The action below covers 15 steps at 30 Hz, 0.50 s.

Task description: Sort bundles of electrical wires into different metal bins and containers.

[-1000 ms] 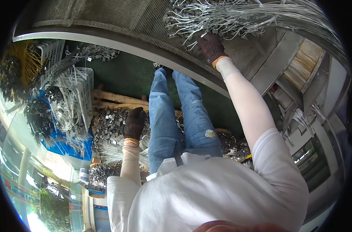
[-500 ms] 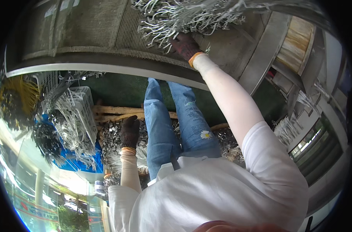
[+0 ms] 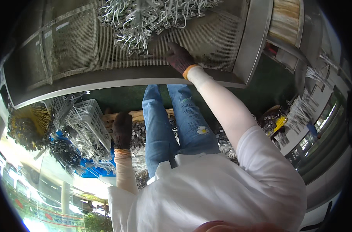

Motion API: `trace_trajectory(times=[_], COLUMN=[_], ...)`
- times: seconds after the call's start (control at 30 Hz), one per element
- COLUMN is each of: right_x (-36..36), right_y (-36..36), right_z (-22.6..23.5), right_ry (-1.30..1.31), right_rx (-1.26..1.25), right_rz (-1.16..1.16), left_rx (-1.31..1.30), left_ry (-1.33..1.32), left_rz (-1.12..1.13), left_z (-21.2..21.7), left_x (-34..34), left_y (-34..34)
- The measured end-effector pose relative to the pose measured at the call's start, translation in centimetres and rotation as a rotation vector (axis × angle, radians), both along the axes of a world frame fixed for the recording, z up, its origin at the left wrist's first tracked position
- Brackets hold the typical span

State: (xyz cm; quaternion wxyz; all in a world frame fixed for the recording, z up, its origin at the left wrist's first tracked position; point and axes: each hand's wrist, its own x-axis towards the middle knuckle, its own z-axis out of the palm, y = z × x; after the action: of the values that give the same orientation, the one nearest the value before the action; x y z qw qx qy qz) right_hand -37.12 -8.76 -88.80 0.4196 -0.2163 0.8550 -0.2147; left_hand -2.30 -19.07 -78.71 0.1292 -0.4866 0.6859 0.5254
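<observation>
Two gloved grips, one on the mesh tabletop.

My right grip [image 3: 179, 57] lies flat and holding nothing on the mesh tabletop [image 3: 75, 46], grey wire pieces [image 3: 145, 19] just beyond its fingertips. My left grip [image 3: 123, 129] hangs loosely curled above small metal parts [image 3: 137, 135].

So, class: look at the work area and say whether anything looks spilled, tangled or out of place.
Small grey metal pieces lie heaped loose below the left hand. Wire parts on the mesh tray are tangled, near the right hand.
</observation>
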Motion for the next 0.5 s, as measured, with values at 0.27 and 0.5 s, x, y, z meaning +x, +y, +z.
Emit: trace_trajectory(times=[0.27,0.5], right_x=[-2.9,-2.9], right_y=[11.4,14.3], right_z=[1.3,4.5], right_ry=[-0.028,-0.054], right_rx=[-0.062,0.035], right_rz=[-0.172,-0.279], left_rx=[-0.570,-0.780], left_ry=[0.348,0.702], left_rz=[-0.389,-0.158], left_z=[6.2,14.2], left_x=[-12.3,-26.4], left_y=[-8.5,-12.0])
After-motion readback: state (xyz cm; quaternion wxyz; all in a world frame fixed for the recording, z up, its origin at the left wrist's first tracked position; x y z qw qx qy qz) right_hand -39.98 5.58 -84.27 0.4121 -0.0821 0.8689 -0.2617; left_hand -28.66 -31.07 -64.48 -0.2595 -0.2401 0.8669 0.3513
